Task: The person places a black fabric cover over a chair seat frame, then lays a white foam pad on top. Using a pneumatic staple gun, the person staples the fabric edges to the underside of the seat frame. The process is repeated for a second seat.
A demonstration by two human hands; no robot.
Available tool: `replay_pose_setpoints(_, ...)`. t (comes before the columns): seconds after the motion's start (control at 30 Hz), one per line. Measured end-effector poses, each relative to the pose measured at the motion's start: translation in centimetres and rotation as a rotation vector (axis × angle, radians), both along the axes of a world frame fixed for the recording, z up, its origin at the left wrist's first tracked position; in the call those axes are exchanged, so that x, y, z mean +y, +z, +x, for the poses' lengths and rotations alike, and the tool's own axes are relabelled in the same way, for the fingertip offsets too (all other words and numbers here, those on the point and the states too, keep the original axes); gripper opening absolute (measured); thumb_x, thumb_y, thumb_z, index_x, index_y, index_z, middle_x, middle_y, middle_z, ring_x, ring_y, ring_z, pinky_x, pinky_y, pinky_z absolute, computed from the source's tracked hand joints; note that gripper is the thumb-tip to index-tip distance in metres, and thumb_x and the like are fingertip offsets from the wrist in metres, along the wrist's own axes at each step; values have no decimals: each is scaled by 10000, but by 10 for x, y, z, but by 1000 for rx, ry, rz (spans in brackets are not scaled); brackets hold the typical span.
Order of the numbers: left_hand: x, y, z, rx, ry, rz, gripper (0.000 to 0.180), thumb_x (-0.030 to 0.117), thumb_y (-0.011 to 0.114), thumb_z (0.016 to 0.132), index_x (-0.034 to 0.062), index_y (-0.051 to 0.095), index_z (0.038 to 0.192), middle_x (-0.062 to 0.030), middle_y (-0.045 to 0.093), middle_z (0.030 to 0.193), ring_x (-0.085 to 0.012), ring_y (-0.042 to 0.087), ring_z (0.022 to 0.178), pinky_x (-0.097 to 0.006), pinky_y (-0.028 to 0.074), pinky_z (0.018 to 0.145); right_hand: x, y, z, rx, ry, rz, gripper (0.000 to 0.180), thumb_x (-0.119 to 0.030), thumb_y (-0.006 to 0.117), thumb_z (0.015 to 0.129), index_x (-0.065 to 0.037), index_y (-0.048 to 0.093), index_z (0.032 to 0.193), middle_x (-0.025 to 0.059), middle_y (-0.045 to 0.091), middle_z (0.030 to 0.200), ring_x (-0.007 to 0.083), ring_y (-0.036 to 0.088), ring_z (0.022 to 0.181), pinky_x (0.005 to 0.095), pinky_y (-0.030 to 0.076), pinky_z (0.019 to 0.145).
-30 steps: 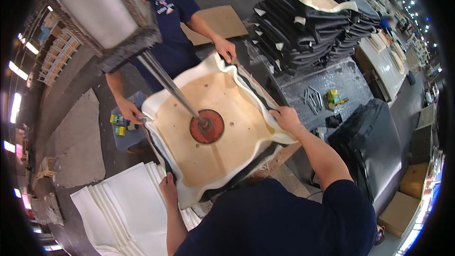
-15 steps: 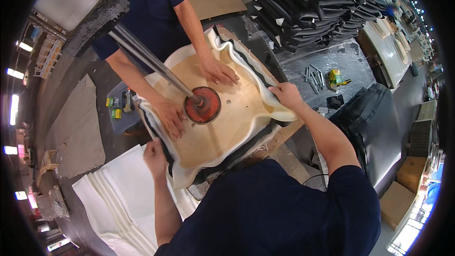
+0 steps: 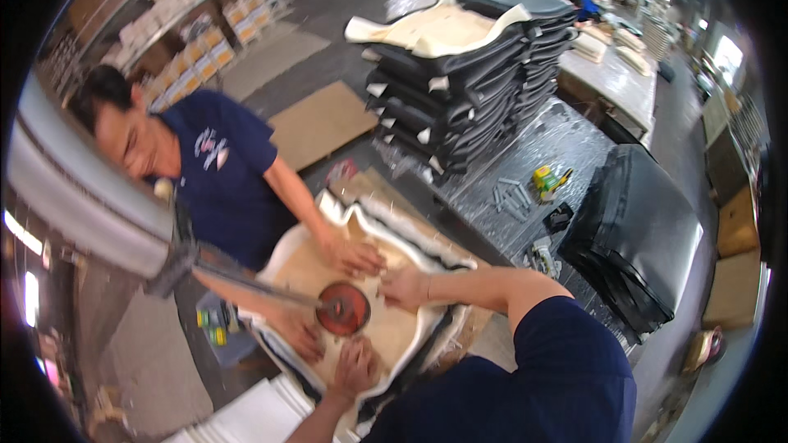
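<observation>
A pale wooden seat panel lies with white padding and a black cover rising around its edges. A red round pressing disc on a metal rod bears on its middle. Beside the disc's near side, my left hand rests on the panel with its fingers bunched. My right hand is curled on the panel to the disc's right; what either hand holds, if anything, is hidden. A co-worker's two hands lie on the panel at the far and left sides of the disc.
A co-worker leans in across the panel, behind a thick grey machine arm. On the plastic-wrapped table stand stacked black covers, metal bolts, a yellow-green tape measure and folded black sheets. White sheets lie lower left.
Both my hands have left the cover's edges and moved inward onto the panel beside the disc. The view has tilted up, bringing more of the co-worker and the far room into sight.
</observation>
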State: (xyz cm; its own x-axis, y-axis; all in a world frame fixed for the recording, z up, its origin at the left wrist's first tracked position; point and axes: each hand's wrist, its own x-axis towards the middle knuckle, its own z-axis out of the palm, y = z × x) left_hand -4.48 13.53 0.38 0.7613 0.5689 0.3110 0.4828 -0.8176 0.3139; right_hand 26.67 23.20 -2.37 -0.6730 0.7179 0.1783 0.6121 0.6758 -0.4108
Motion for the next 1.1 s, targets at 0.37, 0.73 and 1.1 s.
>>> replay_pose_setpoints(0.37, -20, -30, -22, 93, 31, 49, 567, 367, 665, 915, 34, 669, 1374, -217, 564, 1467, -441, 507, 1408, -583, 388, 1217, -40, 13, -8, 1, -109, 16, 436, -472, 684, 997, -138, 692, 1277, 95, 631, 1161, 302, 593, 1138, 460, 478, 946)
replay_pose_setpoints(0.73, -26, -23, -35, 75, 232, 134, 523, 370, 659, 946, 75, 697, 1375, -220, 569, 1526, -437, 538, 1416, -655, 360, 1213, -53, 16, -34, -41, -254, 117, 437, -479, 753, 934, -110, 672, 1154, 112, 632, 1158, 323, 606, 1137, 488, 497, 939)
replay_pose_setpoints(1.1, -176, 73, -76, -607, 540, -1231, 352, 265, 579, 1159, -24, 771, 1101, -83, 796, 982, -156, 738, 873, -305, 579, 813, -172, 79, 78, 1183, -866, -623, 212, -230, 627, 1107, -45, 732, 1110, 24, 703, 801, 136, 664, 698, 301, 537, 637)
